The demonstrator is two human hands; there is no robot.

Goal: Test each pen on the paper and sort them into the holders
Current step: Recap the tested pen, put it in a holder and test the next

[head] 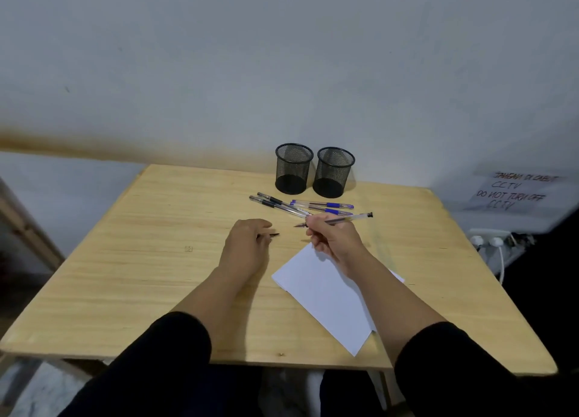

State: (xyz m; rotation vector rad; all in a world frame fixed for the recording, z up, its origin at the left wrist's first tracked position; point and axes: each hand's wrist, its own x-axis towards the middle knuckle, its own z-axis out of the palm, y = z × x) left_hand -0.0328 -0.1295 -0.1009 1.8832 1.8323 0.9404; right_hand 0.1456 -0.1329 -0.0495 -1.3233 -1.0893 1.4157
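Head view: our right hand (332, 238) pinches an uncapped pen (347, 219) in its fingers above the desk (141, 260); our left hand (247, 247) grips the black cap (273, 235). Paper (329, 297) lies beneath our right wrist, both mesh holders (313, 170) behind.

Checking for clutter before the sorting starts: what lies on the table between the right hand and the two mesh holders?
In the head view, four loose pens lie between the right hand and the holders.

The surface (150, 260) was pale wood, smooth and matt, its grain showing. My two holders (294, 169) were black metal mesh. The pens (300, 208) were clear glossy plastic. The paper (326, 294) lay white and matt. My sleeves (163, 360) were black cloth.
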